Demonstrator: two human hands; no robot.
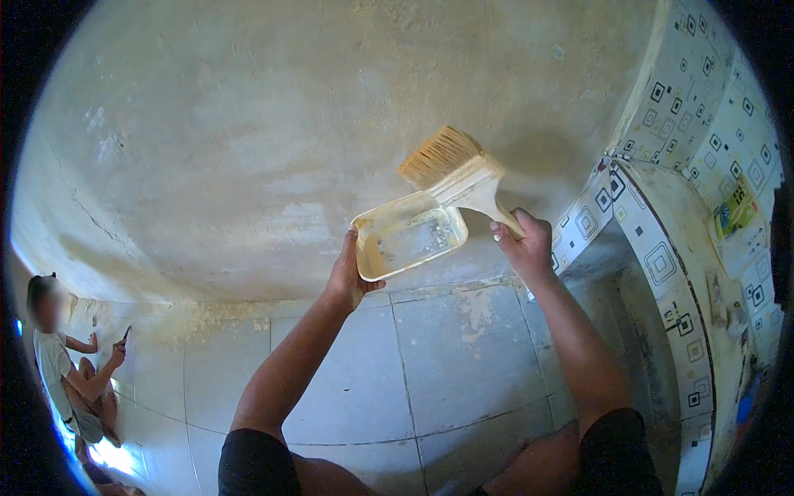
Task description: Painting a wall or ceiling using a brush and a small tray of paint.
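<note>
My left hand (pixel 347 273) grips a shallow rectangular plastic container (pixel 389 266) by its left end. Pale, paint-like residue and a little whitish liquid show inside it. In my right hand (pixel 527 246) is the handle of a wide paintbrush (pixel 475 183), its bristles pointing up and to the left. The brush's lower edge overlaps the container's upper right rim; whether they touch I cannot tell. Behind both rises a patchy, pale plaster wall (pixel 248 149), and the bristles appear in front of it.
Grey floor tiles (pixel 347 372) with pale stains lie below. To the right stands a ledge (pixel 662 256) covered in square-patterned sheeting, with a yellow-green packet (pixel 736 213) on it. At the far left a person (pixel 70 380) crouches by the wall, holding a thin tool.
</note>
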